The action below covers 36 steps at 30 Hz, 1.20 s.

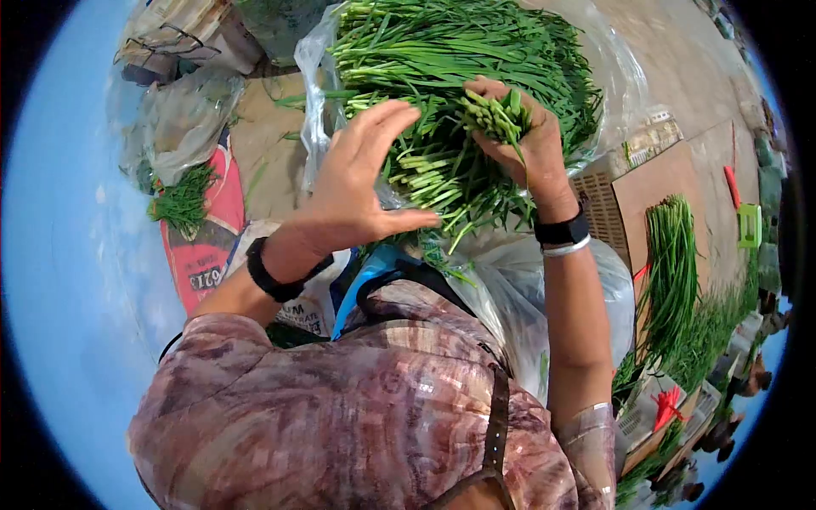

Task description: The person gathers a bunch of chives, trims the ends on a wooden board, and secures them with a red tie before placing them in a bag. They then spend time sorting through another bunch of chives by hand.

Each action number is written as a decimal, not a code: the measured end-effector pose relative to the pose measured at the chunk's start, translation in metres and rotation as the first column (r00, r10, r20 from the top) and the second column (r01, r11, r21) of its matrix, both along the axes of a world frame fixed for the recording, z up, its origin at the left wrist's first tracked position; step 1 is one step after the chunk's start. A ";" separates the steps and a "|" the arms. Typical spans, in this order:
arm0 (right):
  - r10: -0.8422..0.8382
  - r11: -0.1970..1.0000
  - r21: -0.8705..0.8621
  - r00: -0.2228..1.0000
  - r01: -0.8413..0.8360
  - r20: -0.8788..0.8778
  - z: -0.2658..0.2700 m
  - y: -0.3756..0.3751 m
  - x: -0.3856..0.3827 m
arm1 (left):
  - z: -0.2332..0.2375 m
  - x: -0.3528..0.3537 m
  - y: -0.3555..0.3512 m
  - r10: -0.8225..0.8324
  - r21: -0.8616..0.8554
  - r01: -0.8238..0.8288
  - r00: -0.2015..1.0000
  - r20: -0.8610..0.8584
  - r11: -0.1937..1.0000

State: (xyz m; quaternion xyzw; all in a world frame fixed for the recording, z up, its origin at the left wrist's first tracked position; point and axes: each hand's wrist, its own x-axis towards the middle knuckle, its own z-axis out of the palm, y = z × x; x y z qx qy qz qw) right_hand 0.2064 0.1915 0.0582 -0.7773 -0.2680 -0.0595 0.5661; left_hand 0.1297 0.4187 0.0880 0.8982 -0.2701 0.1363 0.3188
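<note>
My right hand (537, 146) is wrapped round a small bunch of garlic chives (495, 116), its pale cut ends facing up toward me. To the left, my left hand (361, 174) is held open, thumb and fingers spread apart, with nothing in it. Beneath and beyond both hands lies a large heap of garlic chives (459, 42), long green leaves with pale stems, on clear plastic sheeting (625, 81). Some loose stems (425, 177) lie between my two hands. The leaf ends of the held bunch are mostly hidden by my right hand.
At the right, a long bundle of chives (671, 263) rests on a cardboard sheet (633, 191), near a red-handled tool (731, 187) and a green object (749, 225). Red ties (668, 408) lie lower down. On the left are a plastic bag (183, 119) and a red sack (191, 263).
</note>
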 end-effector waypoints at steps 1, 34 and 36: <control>-0.024 0.996 0.089 0.999 0.021 0.033 -0.004 0.004 0.001 | 0.004 0.003 -0.008 -0.008 0.002 0.008 0.998 0.065 1.000; -0.568 0.823 0.075 0.810 0.563 0.148 0.010 -0.063 0.054 | -0.053 0.019 -0.054 -0.045 0.502 0.051 0.999 -0.023 0.863; -0.571 0.789 0.324 0.818 0.522 0.074 0.030 -0.079 0.059 | -0.056 0.019 -0.053 -0.031 0.503 0.036 0.999 -0.019 0.863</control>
